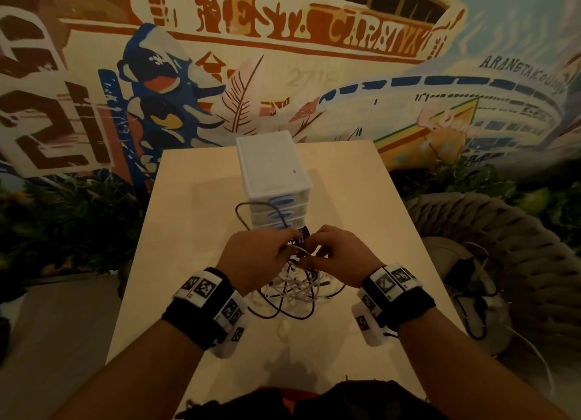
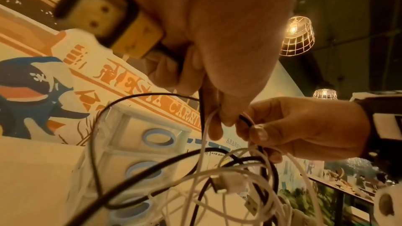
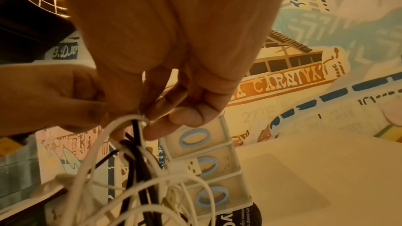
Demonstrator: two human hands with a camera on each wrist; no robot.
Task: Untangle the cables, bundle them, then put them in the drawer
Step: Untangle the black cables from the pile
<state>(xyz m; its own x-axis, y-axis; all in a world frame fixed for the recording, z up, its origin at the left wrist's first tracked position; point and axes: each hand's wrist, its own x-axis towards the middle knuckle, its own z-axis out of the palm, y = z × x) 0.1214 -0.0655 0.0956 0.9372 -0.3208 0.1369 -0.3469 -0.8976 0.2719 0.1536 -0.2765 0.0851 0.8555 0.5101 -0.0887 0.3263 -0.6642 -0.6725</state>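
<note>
Pinching strands at the top of the tangled cables (image 1: 295, 286) at lower centre, over the surface (image 1: 195, 231), left hand (image 1: 256, 251) and right hand (image 1: 338, 253) hold limp, light cords, probably best taken near the plugs, below the drawers (image 1: 276, 214).

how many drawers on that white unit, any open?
3 drawers in the white drawer unit, stacked: top, middle, bottom, each with a blue oval handle. All look closed. Cables cross the lower fronts in the head view.
</note>
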